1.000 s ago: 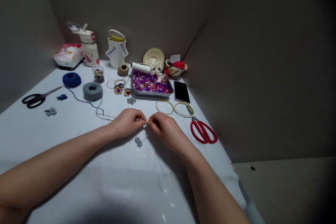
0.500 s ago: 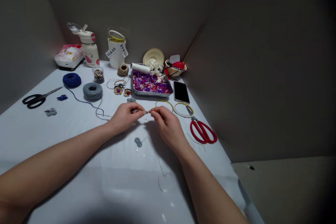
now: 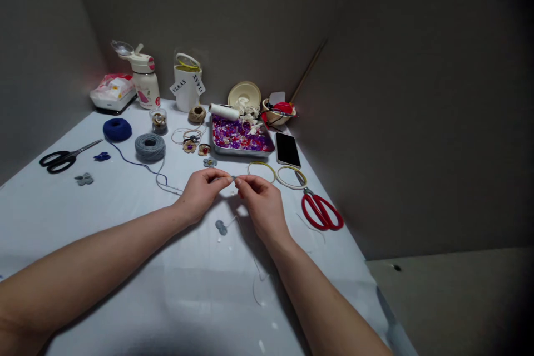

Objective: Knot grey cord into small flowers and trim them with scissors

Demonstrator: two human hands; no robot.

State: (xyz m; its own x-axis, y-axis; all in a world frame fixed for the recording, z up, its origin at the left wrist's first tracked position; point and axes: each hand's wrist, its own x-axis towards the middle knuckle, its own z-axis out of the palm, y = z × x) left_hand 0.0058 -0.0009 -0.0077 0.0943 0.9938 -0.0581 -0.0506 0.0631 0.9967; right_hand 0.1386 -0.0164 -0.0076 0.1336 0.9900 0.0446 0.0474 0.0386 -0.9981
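Fingertips nearly together over the table, both my hands pinch a small piece of grey yarn [image 3: 234, 178], mostly hidden by the fingers. My left hand [image 3: 204, 192] is closed on its left side. From the other side, the closed thumb and finger of my right hand [image 3: 263, 203] hold it. A strand runs from the grey yarn ball [image 3: 150, 147] towards my left wrist. Below the hands lies a small grey crocheted piece [image 3: 221, 227] with a thin thread trailing from it. A grey crocheted flower [image 3: 209, 162] rests just beyond my left hand.
Black scissors [image 3: 62, 160] and a blue yarn ball [image 3: 117, 129] lie left. Behind the hands is a metal tray [image 3: 244, 152] of beads. To the right are two hoops [image 3: 292, 177], red-handled scissors [image 3: 322, 212] and a phone [image 3: 287, 149]. A bottle [image 3: 146, 88] stands at the back.
My right hand has turned slightly and its fingertips have come closer to my left hand's. The view has shifted a little; the things on the table lie as before.
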